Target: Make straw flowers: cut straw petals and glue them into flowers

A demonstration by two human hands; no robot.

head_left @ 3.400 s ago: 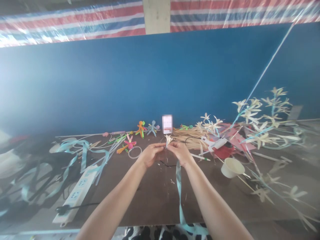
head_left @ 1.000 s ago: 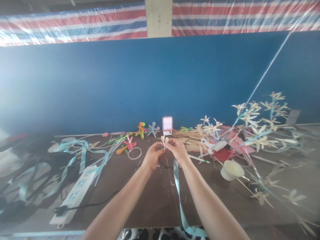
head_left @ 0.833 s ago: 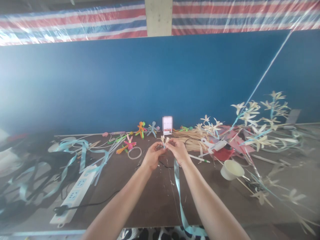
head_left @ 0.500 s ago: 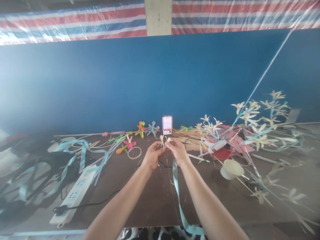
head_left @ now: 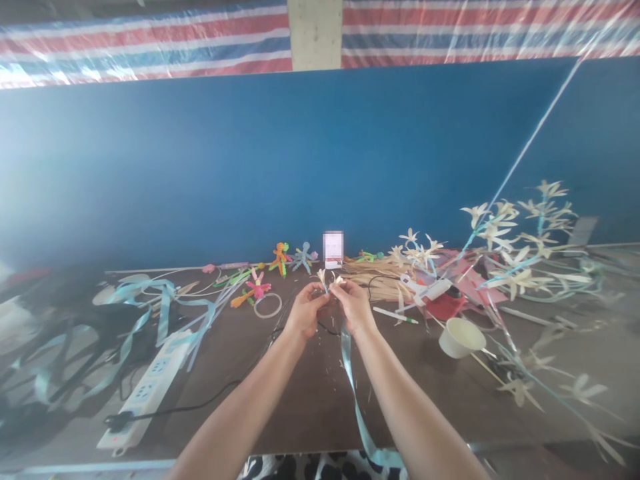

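Both hands meet over the middle of the table, fingers pinched around a small cream flower. My left hand grips its stem from the left, with a cream petal tip showing above the fingertips. My right hand is closed at the flower's other side, by more cream petals. A light blue ribbon hangs from beneath my right hand and runs down past the table's front edge. Light blue also shows on the stem between the fingers. The fingers cover most of the stem.
Cream flower sprays fill the right side, near a white cup. A power strip with a black cord and loose blue ribbon lie left. Pipe-cleaner figures, a white ring and a lit screen are at the back.
The fingers have shifted slightly around the flower, and its petals look farther apart. The hanging ribbon has swung a little to the left.
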